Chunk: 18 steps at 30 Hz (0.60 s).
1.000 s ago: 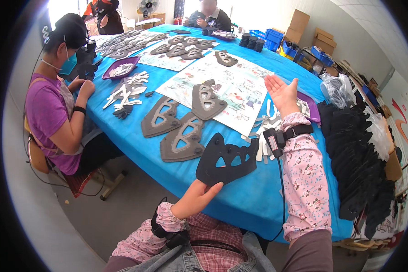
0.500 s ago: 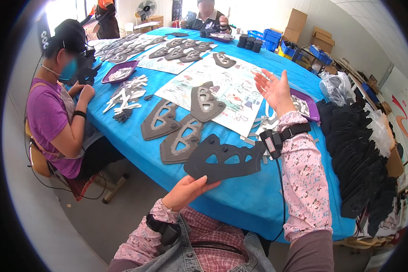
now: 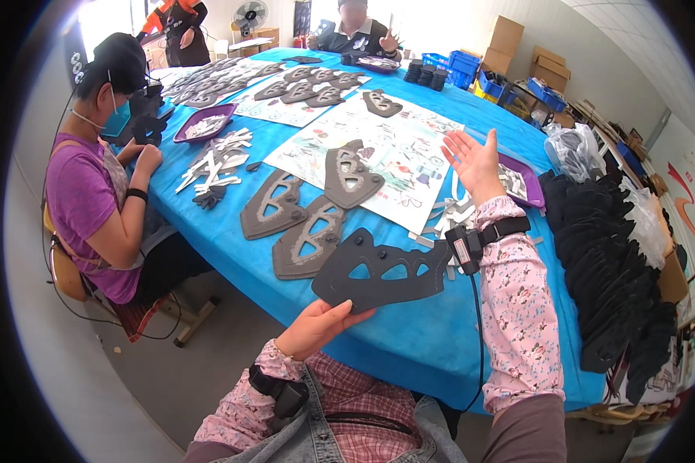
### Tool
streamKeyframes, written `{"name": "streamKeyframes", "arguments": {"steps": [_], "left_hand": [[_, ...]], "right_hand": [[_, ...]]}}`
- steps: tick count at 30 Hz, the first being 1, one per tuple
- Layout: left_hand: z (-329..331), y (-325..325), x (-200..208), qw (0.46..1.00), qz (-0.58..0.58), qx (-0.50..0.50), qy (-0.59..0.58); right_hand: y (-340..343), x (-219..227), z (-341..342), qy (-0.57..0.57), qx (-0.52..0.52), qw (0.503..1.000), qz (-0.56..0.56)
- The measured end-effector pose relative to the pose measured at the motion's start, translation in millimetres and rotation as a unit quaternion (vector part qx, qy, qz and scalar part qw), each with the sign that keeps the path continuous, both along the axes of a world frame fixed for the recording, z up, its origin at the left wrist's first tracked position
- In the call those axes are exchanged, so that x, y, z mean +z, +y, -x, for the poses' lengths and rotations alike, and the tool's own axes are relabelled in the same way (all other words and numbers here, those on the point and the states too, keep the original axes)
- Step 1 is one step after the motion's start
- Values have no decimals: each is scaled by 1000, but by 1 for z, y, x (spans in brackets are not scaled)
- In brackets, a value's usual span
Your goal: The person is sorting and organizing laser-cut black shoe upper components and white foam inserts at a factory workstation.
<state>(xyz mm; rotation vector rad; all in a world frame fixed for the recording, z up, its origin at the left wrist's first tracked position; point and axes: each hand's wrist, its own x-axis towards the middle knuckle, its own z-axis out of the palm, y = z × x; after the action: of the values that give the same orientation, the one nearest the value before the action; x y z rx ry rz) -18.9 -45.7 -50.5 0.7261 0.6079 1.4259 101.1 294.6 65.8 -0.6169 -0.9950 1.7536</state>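
Observation:
My left hand point(image 3: 322, 326) grips the lower edge of a flat black foam piece point(image 3: 347, 282) with cut-out holes and small round knobs, thumb on top. The piece is held over the near edge of the table. My right hand point(image 3: 475, 163) is raised palm up with its fingers spread, and nothing lies in it. It hovers by a purple tray point(image 3: 534, 193) of pale strips. Beyond the held piece lie grey foam pieces point(image 3: 272, 207) of like shape, one partly on a printed white sheet point(image 3: 409, 166).
Blue cloth point(image 3: 255, 274) covers the table. At its right edge stands a big stack of black pieces point(image 3: 594, 262), with plastic bags near it. Loose strips point(image 3: 218, 158) lie by a second purple tray point(image 3: 228, 116). A co-worker point(image 3: 100, 177) sits at left; others are at the far end.
My right hand has shifted very slightly right; the left hand and black piece stay in place. Across the table, a person's hand has risen with fingers spread.

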Motion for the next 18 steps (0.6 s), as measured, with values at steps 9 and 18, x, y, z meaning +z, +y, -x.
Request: {"name": "streamKeyframes", "arguments": {"steps": [9,18], "left_hand": [[0,0,1,1000,-2,5,3],[1,0,0,1000,0,0,-3]], "right_hand": [[1,-7,-2,16,28,999,21],[1,-12,-9,5,26,1000,-4]]}}
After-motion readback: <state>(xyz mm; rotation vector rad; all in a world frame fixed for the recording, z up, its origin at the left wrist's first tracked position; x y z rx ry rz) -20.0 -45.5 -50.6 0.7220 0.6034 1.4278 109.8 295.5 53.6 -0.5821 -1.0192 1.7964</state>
